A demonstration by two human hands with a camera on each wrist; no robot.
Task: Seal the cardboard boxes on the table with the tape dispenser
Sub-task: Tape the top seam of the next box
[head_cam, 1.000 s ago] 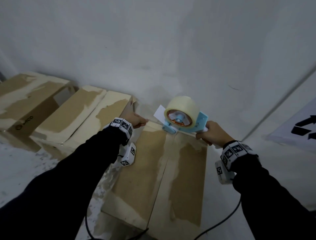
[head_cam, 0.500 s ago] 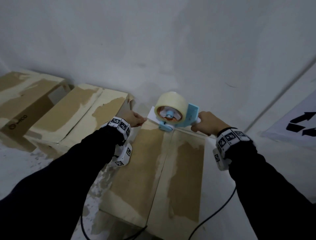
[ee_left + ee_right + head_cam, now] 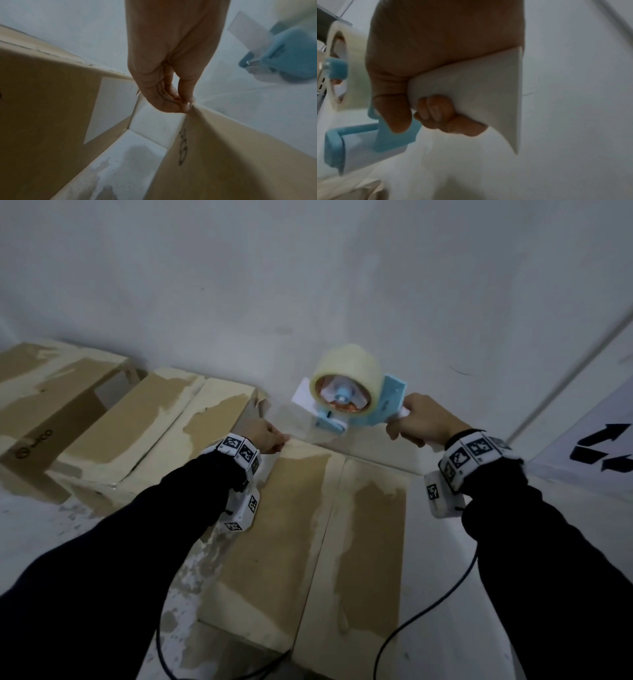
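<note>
A closed cardboard box (image 3: 287,535) with its centre seam lies in front of me. My left hand (image 3: 278,440) pinches the free end of clear tape (image 3: 299,424) at the box's far left edge; the left wrist view shows the left hand (image 3: 187,106) with thumb and fingers pressed together on the tape end. My right hand (image 3: 409,422) grips the white handle (image 3: 471,92) of the light-blue tape dispenser (image 3: 346,398), which hangs just above and beyond the box's far edge. A short stretch of tape runs from my left hand to the dispenser (image 3: 283,58).
Two more cardboard boxes, one (image 3: 147,426) beside my left arm and one (image 3: 44,402) farther left, stand against the white wall. The neighbouring box (image 3: 51,108) leaves a narrow gap. A sheet with black arrows (image 3: 603,446) lies at the right. Cables (image 3: 428,611) trail near me.
The dispenser has lifted off the box's far edge, and a short stretch of tape now shows between it and my left hand. My left hand stays at the box's far left edge.
</note>
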